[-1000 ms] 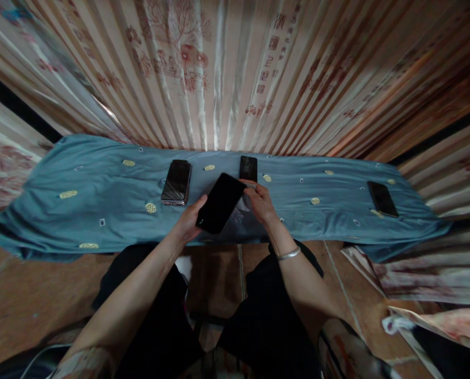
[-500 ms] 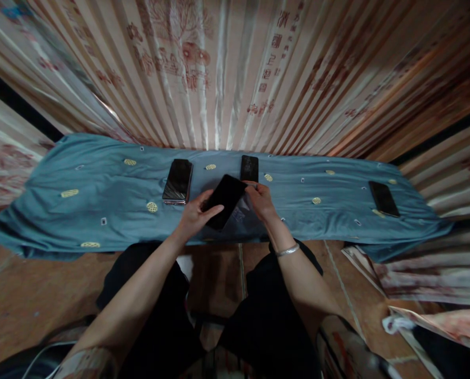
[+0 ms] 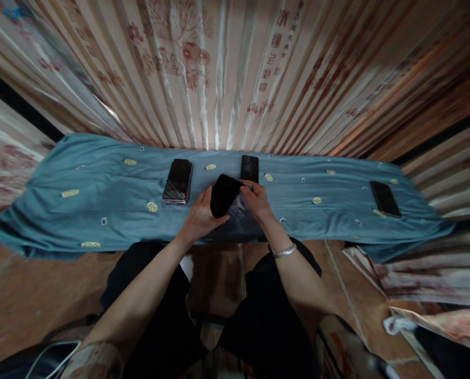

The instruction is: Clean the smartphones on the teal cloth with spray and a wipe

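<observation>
My left hand [image 3: 201, 215] wraps around the lower left side of a black smartphone [image 3: 225, 196], with the thumb along its bottom edge. The phone is held tilted above the cloth. At its upper right corner, the thumb and finger of my right hand [image 3: 257, 201] are pinched together. A thin pale edge shows by those fingertips; what it belongs to is unclear. Crinkled clear plastic [image 3: 238, 209] shows just below the phone, between my hands. Behind my right hand lies another dark phone [image 3: 250, 167]. A stack of phones [image 3: 178, 181] sits to the left of my left hand.
A blue patterned cloth [image 3: 112, 192] covers the long narrow surface in front of me. Far to the right lies a single dark phone [image 3: 385, 199]. Pleated printed curtains [image 3: 227, 79] hang close behind. My knees are below the near edge, over a tiled floor [image 3: 333, 295].
The phone has tilted in my left hand, which has turned and shifted slightly right, its thumb moving from the screen to the bottom edge. My right hand has barely moved.
</observation>
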A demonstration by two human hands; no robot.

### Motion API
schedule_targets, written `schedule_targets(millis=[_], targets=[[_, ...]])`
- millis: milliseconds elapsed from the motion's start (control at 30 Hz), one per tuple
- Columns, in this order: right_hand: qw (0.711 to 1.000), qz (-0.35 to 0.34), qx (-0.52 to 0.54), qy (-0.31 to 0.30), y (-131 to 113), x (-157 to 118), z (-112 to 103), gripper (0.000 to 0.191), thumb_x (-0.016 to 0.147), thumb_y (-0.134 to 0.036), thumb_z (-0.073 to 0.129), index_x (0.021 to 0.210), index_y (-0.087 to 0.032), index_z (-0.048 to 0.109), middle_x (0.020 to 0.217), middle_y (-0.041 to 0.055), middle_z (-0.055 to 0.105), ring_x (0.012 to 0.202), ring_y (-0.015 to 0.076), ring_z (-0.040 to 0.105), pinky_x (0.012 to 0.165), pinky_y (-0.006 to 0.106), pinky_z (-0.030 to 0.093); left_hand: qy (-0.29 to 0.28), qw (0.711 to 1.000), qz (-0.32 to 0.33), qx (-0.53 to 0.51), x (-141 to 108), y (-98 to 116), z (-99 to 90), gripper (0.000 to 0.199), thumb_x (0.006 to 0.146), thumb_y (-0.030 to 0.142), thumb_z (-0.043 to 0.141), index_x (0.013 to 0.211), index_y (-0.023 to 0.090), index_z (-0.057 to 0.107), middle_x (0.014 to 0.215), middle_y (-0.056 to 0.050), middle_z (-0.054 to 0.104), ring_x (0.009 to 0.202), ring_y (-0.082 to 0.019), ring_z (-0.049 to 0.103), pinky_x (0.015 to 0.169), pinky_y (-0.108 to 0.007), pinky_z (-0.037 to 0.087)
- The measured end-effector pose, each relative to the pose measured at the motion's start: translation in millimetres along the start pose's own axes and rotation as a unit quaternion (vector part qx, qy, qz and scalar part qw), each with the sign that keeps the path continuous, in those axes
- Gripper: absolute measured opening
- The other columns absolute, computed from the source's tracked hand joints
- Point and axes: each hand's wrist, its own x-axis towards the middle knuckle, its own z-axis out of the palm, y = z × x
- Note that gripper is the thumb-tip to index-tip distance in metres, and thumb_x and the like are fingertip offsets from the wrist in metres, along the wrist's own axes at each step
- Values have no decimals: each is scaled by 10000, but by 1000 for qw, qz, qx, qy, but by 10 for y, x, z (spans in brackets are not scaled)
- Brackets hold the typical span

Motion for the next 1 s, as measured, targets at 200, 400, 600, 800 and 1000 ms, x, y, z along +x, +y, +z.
schedule_targets(millis=[200, 400, 600, 800, 1000], targets=[[997, -62, 40, -36, -18, -105, 42, 379, 791, -523, 798, 1067, -265, 832, 1141, 25, 836, 1215, 263, 712, 1149, 445, 522, -10, 989, -54, -136, 11, 5, 37, 663, 555, 303, 986, 1171, 190, 769, 1218, -99, 790, 1305, -367, 661, 1195, -433, 440], [986, -134, -51, -86, 10, -317, 124, 698, 950, -717, 571, 1462, -255, 677, 1563, 57, 638, 1514, 274, 530, 1310, 450, 366, -66, 926, -165, -334, -13, 55, 118, 469, 623, 350, 957, 1023, 152, 812, 940, -65, 814, 887, -253, 751, 795, -339, 601], [957, -198, -160, -142, 4, -549, 210, 719, 1073, -658, 367, 1691, -291, 367, 1753, 12, 390, 1648, 213, 315, 1373, 427, 233, -105, 888, -185, -408, -25, 82, 140, 327, 703, 416, 891, 877, 149, 822, 869, -79, 825, 919, -280, 782, 777, -341, 624], [938, -231, -205, -157, -14, -633, 234, 687, 1113, -583, 323, 1723, -272, 274, 1786, 30, 315, 1672, 197, 246, 1388, 434, 193, -78, 864, -215, -448, -23, 111, 151, 232, 742, 388, 838, 764, 167, 773, 799, -56, 804, 992, -283, 779, 830, -330, 629], [930, -260, -227, -125, -20, -468, 159, 671, 1127, -568, 281, 1719, -251, 281, 1789, 47, 312, 1682, 202, 211, 1393, 469, 179, -127, 846, -249, -454, -72, 75, 182, 270, 724, 388, 867, 828, 163, 761, 831, -74, 805, 925, -296, 778, 764, -359, 642]])
